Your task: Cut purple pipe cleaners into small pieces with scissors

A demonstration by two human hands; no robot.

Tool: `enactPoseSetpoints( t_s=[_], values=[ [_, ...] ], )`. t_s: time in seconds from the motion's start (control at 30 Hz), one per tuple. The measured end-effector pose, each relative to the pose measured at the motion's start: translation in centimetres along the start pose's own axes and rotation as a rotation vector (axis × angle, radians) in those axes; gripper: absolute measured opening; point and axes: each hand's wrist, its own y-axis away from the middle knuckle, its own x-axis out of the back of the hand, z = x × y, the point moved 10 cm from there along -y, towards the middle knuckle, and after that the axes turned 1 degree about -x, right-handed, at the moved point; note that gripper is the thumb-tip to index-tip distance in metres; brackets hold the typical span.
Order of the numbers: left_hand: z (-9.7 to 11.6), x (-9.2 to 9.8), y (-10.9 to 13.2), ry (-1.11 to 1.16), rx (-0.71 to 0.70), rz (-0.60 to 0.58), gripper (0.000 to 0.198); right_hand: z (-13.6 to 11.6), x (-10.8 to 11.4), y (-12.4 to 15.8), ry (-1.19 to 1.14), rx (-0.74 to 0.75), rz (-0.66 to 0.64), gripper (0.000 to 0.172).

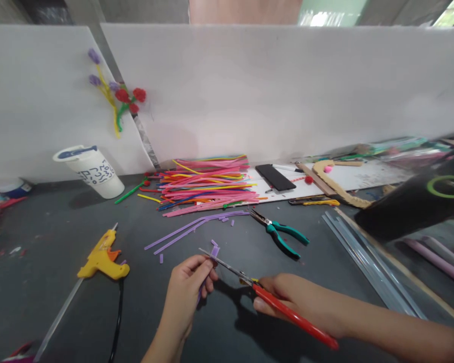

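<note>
Dark grey tabletop (147,297), white panels (249,91) standing behind it. Below centre of the frame we note a purple strip (215,250), pinched between thumb and fingers of our left hand (189,282). Our right hand (295,295) has its fingers wrapped around red-handled shears (295,316), blades at the strip; contact we cannot tell. Just above lie longer purple lengths (204,219); right of these, teal-handled pliers (271,227). Farther out: pipe cleaners (208,186) at centre, yellow glue gun (101,258) at left, white cup (98,174) at upper left.
</note>
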Motion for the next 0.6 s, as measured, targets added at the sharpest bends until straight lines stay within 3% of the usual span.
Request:
enactPoseSetpoints(
  t_s=[0.6],
  values=[
    [-2.1,-0.1,-0.9,0.039,0.139,0.003,0.014,0.6,-0.9,-1.2,-0.147,-0.099,-0.114,0.046]
  ],
)
